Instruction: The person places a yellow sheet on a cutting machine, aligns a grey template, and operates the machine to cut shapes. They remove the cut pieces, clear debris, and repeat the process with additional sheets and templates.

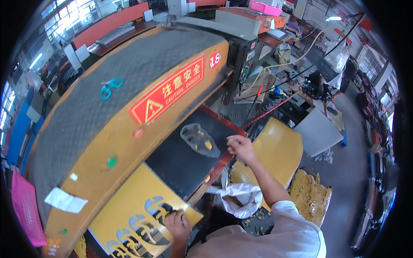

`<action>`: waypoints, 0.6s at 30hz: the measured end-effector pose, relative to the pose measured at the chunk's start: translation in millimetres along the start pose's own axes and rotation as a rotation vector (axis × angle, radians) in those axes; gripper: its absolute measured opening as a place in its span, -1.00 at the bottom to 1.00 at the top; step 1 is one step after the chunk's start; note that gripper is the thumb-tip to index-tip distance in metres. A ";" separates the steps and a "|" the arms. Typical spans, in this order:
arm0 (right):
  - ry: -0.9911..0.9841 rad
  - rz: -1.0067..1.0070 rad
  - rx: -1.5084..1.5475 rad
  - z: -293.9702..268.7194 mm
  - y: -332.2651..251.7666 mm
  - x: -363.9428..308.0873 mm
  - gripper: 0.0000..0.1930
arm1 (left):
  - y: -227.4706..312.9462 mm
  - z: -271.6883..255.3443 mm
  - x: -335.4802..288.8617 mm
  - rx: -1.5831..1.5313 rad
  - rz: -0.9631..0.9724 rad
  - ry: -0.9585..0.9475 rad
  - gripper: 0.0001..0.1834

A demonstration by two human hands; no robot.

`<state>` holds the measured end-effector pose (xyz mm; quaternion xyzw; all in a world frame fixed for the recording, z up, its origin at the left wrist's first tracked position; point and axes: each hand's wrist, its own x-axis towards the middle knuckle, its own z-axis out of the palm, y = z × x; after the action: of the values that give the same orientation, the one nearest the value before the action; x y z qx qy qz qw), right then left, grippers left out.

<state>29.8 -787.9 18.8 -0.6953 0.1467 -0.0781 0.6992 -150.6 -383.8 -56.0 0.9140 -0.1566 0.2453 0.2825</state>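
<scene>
My left hand (177, 224) is closed at the near edge of a yellow sheet (129, 193) with several curved shapes cut out of it. Over the red front rim of the press bed, my right hand (241, 147) is raised with its fingers curled together. Whether anything small is pinched in them is hidden. To its left, a metal cutting die (195, 138) lies on the black press bed (172, 161), with small yellow pieces inside its outline.
The press's wide orange beam (116, 133) spans the bed, with teal scissors (111, 88) on top. A white sack (241, 200) hangs open before me. Yellow sheets (279, 148) and yellow cut scraps (312, 195) are at the right. A pink basket (26, 208) stands far left.
</scene>
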 end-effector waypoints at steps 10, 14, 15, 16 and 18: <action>0.186 -0.015 0.092 -138.0 -36.5 209.3 -0.78 | -10.4 33.7 37.7 0.210 -0.194 -0.030 -0.91; 0.206 0.076 0.112 -139.5 -32.6 244.3 -0.79 | -17.0 41.0 43.5 0.291 -0.203 -0.045 -0.88; 0.233 0.096 0.082 -135.6 -31.7 247.4 -0.79 | -19.7 42.9 44.7 0.295 -0.151 0.021 -0.89; 0.216 0.059 0.040 -129.8 -30.9 245.8 -0.79 | -20.3 41.9 43.5 0.261 -0.185 -0.006 -0.87; 0.130 -0.002 -0.072 -108.4 -28.3 231.8 -0.78 | -20.9 40.2 41.9 0.276 -0.204 -0.016 -0.91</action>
<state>217.5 -964.0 25.6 -0.7134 0.1939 -0.1187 0.6628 -92.4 -397.3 -71.6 0.9572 -0.0302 0.2273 0.1765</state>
